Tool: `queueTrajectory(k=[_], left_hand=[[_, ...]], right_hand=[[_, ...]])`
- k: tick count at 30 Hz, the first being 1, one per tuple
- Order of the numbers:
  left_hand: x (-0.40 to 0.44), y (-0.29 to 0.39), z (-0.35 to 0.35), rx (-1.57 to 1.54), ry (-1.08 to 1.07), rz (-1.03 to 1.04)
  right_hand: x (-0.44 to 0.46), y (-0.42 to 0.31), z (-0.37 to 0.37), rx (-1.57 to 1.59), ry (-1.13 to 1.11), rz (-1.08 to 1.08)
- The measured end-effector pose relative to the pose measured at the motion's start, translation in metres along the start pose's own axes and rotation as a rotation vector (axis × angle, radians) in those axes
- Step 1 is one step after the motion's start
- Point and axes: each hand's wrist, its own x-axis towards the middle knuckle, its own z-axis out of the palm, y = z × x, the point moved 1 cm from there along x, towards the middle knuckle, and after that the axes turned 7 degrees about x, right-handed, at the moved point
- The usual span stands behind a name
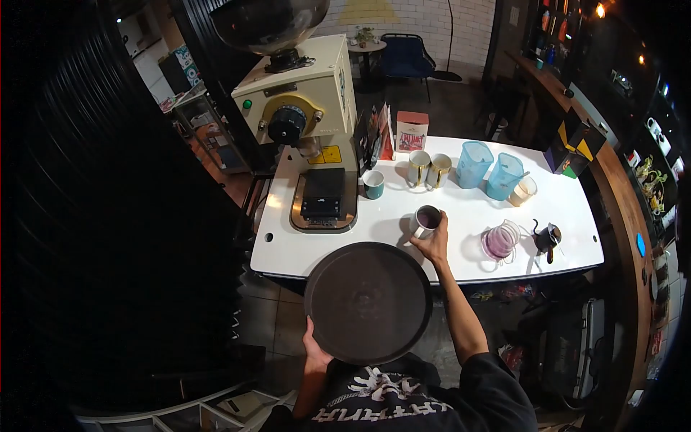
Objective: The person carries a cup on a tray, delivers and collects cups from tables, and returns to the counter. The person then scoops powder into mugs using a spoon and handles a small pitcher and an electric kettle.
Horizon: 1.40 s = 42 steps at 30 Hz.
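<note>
My left hand (315,348) grips the rim of a round dark serving tray (368,306) at its lower left; the tray has nothing on it. Its far edge reaches over the front of the white table (461,263). My right hand (435,245) is closed around a white mug (419,229) with dark contents, at the table's front. I cannot tell whether the mug's base touches the tabletop. Right of this hand stands a clear pinkish ribbed glass vessel (499,241), and a small dark pot (547,236) sits beyond it.
A large cream coffee grinder (327,93) stands at the left. Behind the mug are a green cup (373,185), two pale mugs (418,169), blue translucent pitchers (474,165) and a small cream cup (524,191). Farther back are a red-white box (412,132) and a black box (577,144).
</note>
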Motion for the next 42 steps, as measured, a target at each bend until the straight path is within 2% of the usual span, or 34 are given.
queueTrajectory(k=[3, 7, 13, 17, 19, 20, 27, 33, 35, 36, 39, 42], left_hand=[[0.002, -0.002, -0.002, 0.018, 0.005, 0.018], [0.006, -0.007, -0.008, 0.022, -0.031, 0.026], [0.008, -0.013, -0.001, 0.049, -0.02, 0.059], [0.01, -0.016, 0.005, 0.032, -0.034, 0.087], [0.007, -0.018, 0.016, 0.034, -0.041, 0.101], [0.003, -0.019, 0.021, 0.048, -0.06, 0.118], [-0.016, -0.032, 0.039, -0.036, -0.149, 0.16], [-0.034, -0.047, 0.044, -0.096, -0.149, 0.189], [-0.037, -0.049, 0.036, -0.143, -0.135, 0.213], [-0.04, -0.047, 0.032, -0.162, -0.129, 0.214], [-0.046, -0.033, 0.018, -0.181, -0.111, 0.225], [-0.061, -0.015, 0.01, -0.192, -0.113, 0.263]], right_hand=[[-0.014, -0.04, -0.011, 0.154, -0.105, -0.073], [-0.04, -0.08, -0.023, 0.197, -0.23, -0.111], [-0.089, -0.119, -0.032, 0.127, -0.474, -0.081], [-0.116, -0.133, -0.029, 0.215, -0.596, -0.057], [-0.127, -0.135, -0.026, 0.146, -0.606, -0.165], [-0.132, -0.135, -0.027, 0.124, -0.644, -0.141], [-0.149, -0.15, -0.043, 0.139, -0.645, -0.199], [-0.145, -0.164, -0.075, 0.186, -0.737, -0.297], [-0.134, -0.175, -0.094, -0.052, -0.676, -0.431], [-0.13, -0.173, -0.101, -0.073, -0.618, -0.446], [-0.122, -0.166, -0.112, -0.236, -0.467, -0.333], [-0.119, -0.153, -0.091, -0.129, -0.394, -0.173]])
